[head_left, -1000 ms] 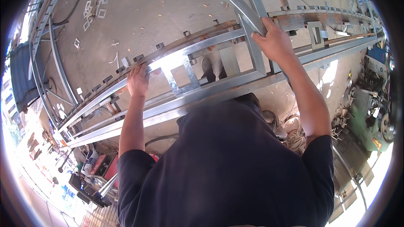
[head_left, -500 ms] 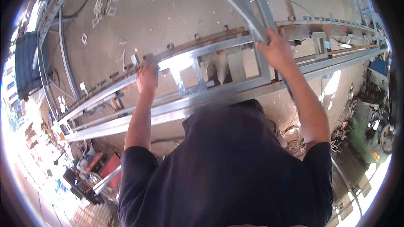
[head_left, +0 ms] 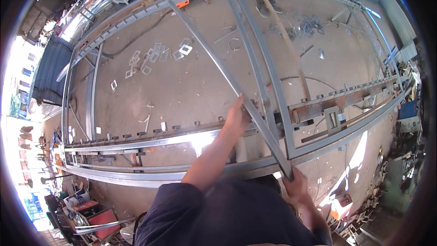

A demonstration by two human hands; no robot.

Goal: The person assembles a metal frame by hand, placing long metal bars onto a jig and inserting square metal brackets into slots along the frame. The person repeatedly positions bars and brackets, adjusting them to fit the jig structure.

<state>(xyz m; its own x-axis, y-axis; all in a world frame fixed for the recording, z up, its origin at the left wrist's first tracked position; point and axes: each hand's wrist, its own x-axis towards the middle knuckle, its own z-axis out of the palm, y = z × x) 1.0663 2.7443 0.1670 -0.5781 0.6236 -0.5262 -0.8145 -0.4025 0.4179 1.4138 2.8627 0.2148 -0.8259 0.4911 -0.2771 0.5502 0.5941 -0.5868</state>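
A long grey square metal tube slants from the far side of a large steel frame down to my body. My left hand is closed around the tube partway along, above the frame's near rails. Lower down, my right hand grips its near end, just in front of the near rail. Two parallel crossbars run beside the tube on its right and span the frame. My left fingertips are partly hidden behind the tube.
Square ring-shaped plates lie scattered on the floor inside the frame. A rusty bar crosses the right half. Another person's legs show at the far side. A slotted plate stands by the near right rail. Corrugated sheets are at left.
My left hand has left the near rail and moved right onto the tube. My right hand has come down to the tube's near end. The view has tilted up, showing the far side.
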